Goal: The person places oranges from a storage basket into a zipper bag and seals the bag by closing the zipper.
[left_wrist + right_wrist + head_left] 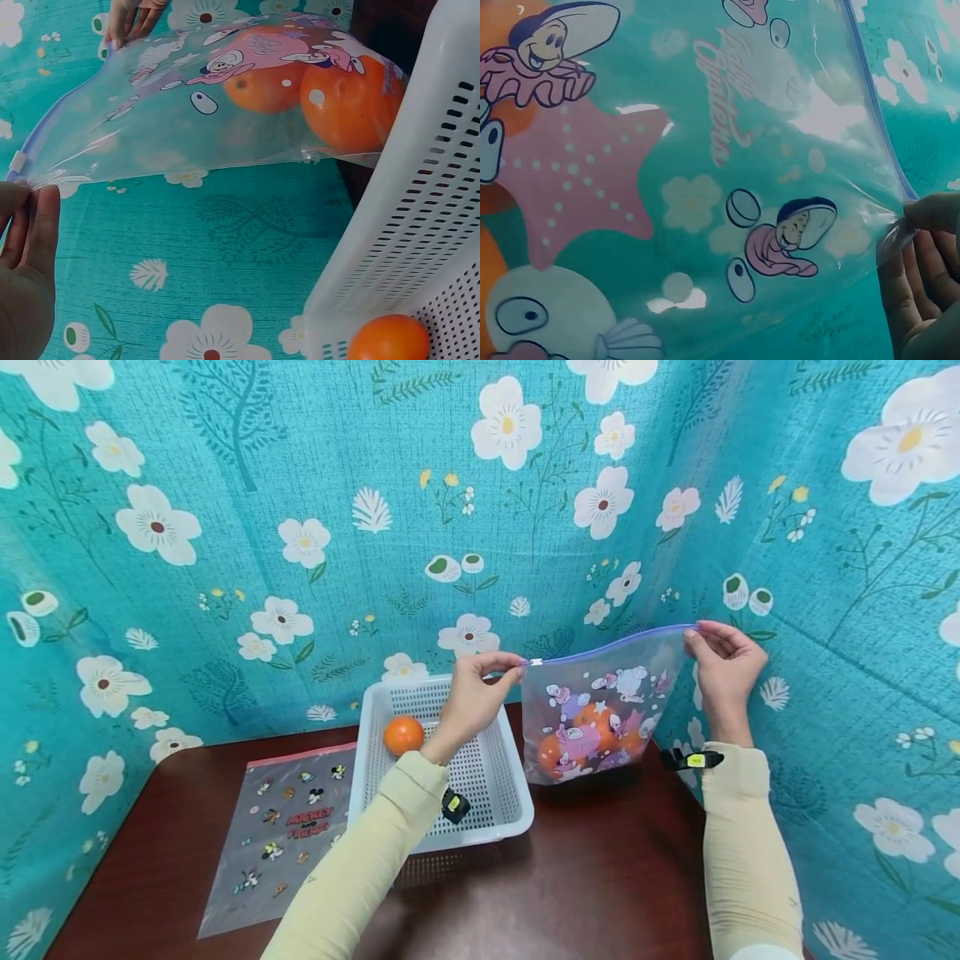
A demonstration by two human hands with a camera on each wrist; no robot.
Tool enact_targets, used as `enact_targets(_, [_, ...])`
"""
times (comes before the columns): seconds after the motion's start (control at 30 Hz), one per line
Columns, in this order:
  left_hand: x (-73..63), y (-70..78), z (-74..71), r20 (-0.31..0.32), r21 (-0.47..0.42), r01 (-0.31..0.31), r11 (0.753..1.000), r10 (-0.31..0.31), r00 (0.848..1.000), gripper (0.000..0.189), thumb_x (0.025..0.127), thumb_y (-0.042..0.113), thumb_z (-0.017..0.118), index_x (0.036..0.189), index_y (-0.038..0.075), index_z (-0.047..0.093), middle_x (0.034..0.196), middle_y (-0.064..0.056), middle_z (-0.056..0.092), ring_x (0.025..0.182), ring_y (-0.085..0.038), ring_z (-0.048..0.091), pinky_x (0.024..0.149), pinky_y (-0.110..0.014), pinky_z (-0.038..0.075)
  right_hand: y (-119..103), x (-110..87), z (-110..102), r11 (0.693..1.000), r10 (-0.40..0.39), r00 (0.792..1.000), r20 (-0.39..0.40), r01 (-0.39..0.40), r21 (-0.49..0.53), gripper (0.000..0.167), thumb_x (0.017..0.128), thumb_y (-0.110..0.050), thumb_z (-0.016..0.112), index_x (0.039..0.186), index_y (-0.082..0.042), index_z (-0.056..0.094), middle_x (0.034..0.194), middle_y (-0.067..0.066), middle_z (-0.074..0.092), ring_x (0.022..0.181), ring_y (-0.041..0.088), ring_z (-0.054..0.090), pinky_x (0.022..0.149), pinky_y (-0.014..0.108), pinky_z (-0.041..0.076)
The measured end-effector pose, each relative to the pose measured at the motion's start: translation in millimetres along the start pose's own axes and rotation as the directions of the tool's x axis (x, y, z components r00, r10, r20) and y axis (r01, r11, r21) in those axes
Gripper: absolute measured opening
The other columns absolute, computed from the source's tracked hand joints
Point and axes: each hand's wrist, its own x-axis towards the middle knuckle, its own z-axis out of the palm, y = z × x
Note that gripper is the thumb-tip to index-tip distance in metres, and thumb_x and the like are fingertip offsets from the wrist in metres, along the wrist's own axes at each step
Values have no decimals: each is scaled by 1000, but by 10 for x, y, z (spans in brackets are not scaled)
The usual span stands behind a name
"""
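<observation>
A clear printed zip bag (592,706) with a purple top edge hangs between my two hands, several oranges (349,105) gathered at its bottom. My left hand (480,693) pinches the top corner beside the white slider (536,662). At the opposite top corner, my right hand (726,664) holds the bag between thumb and fingers, as the right wrist view also shows. The purple edge runs as one line from hand to hand. Left of the bag, a white perforated basket (517,802) has a single orange (404,735) in it.
A second clear bag (258,843), with a red top edge and cartoon prints, lies flat on the dark wooden table (585,893), partly behind my left sleeve. Blue floral cloth (345,468) hangs behind the table and along its right side.
</observation>
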Motion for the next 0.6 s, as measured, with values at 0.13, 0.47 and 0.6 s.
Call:
enact_targets(0.13, [-38,-33,21,-1,-9,-6,1000,6,1000,12,96,5,68,103,2,77,100,-12,76,87,-21,73,83,-29,60,24,-50,-81,1000,22,1000,5,-21,-16,33,80,-3,84,106,14,73,84,3,76,71,11,71,64,18,57])
enact_targets(0.47, [-121,-101,44,-1,-8,0,1000,0,1000,12,95,5,69,103,2,78,100,-12,77,88,-17,73,82,-30,60,88,-159,-210,997,82,997,1,-82,-9,28,80,-1,83,103,14,73,81,2,76,68,11,70,61,18,57])
enact_targets(0.6, [-148,-186,51,-8,30,40,999,-40,999,12,96,6,69,104,4,78,102,-10,77,93,-16,72,83,-28,59,156,-201,-253,988,132,991,20,-130,-83,29,83,-3,82,106,12,74,83,-3,75,71,9,69,64,16,57])
